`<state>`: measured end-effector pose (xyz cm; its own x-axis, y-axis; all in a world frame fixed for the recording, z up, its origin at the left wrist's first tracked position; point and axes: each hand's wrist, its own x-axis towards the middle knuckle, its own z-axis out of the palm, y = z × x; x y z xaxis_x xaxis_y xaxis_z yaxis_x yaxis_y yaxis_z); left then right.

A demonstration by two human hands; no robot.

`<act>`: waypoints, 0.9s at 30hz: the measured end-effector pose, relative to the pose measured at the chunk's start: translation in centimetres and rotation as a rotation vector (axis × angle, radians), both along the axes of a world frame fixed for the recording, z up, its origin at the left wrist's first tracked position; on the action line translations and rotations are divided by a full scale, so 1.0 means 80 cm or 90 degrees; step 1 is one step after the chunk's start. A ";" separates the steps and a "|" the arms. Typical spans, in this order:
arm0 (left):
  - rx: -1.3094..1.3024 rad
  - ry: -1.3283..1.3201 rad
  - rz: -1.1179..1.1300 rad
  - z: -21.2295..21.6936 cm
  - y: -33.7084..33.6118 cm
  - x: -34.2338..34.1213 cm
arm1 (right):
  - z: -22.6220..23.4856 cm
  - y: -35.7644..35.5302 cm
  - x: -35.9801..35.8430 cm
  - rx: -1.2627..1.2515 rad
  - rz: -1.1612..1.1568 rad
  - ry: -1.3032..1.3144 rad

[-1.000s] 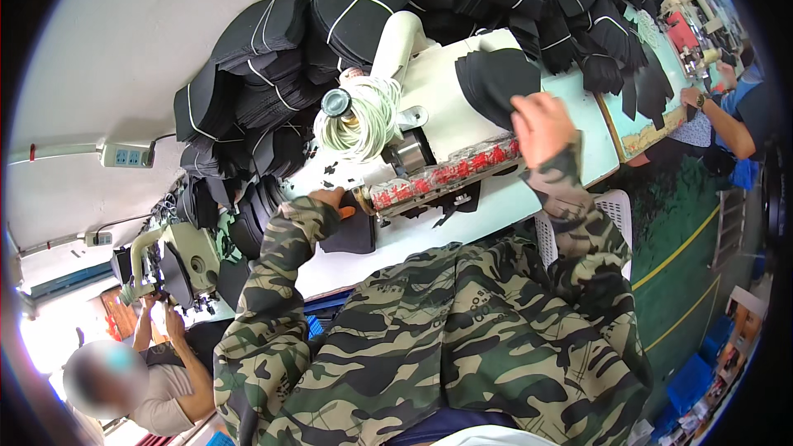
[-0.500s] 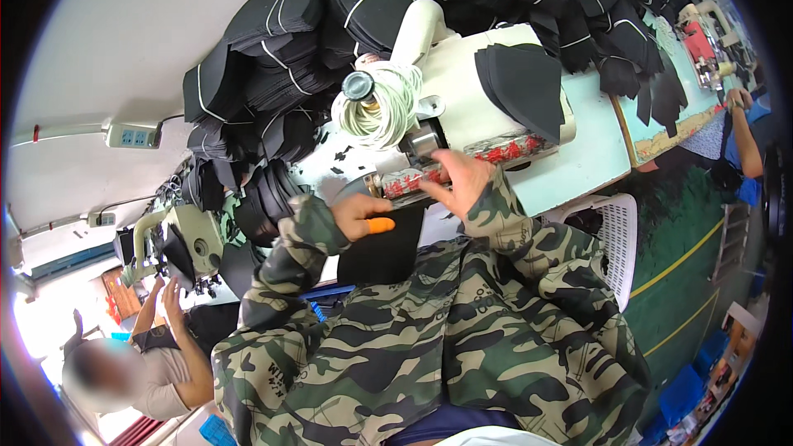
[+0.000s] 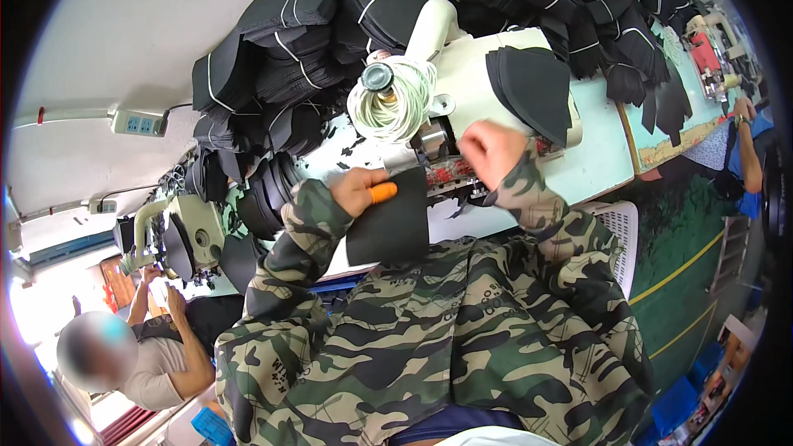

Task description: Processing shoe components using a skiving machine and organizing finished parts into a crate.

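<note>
My left hand point(image 3: 358, 191), with an orange cover on its thumb, pinches the upper edge of a flat black material piece point(image 3: 388, 227). The piece hangs in front of the cream machine point(image 3: 467, 74), partly over the pale table. To its right, my right hand point(image 3: 494, 153) is raised before the machine's red-marked front bar point(image 3: 450, 172). Its fingers look curled but are smeared by motion, and I see nothing in them. A coil of white cords point(image 3: 405, 107) hangs around the machine's dark-capped post. Several black cut pieces point(image 3: 529, 95) lie on top of the machine.
Tied bundles of black pieces point(image 3: 289, 4) are heaped along the back of the table point(image 3: 599, 157). A white plastic basket point(image 3: 621, 235) stands at the right. At the left a person point(image 3: 153, 363) sits by another machine point(image 3: 194, 235); another person's arm point(image 3: 747, 149) shows far right.
My left hand has lifted the black piece a little, showing more of it. My right hand has moved right and up from the machine's front bar, its fingers drawing in.
</note>
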<state>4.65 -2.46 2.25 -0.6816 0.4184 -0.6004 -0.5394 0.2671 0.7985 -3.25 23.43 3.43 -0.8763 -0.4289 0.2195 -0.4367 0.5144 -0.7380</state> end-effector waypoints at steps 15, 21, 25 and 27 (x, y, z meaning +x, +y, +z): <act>-0.027 0.195 0.032 -0.044 0.033 -0.055 | 0.002 -0.013 -0.013 0.254 0.157 0.065; -0.109 -0.094 0.268 0.005 0.062 -0.046 | 0.005 -0.016 -0.007 0.249 0.158 -0.112; -0.144 -0.153 0.122 0.001 0.043 -0.071 | -0.003 0.024 0.012 0.096 0.136 -0.194; -0.142 -0.100 0.051 0.005 0.036 -0.075 | 0.005 0.040 0.018 0.061 0.154 -0.274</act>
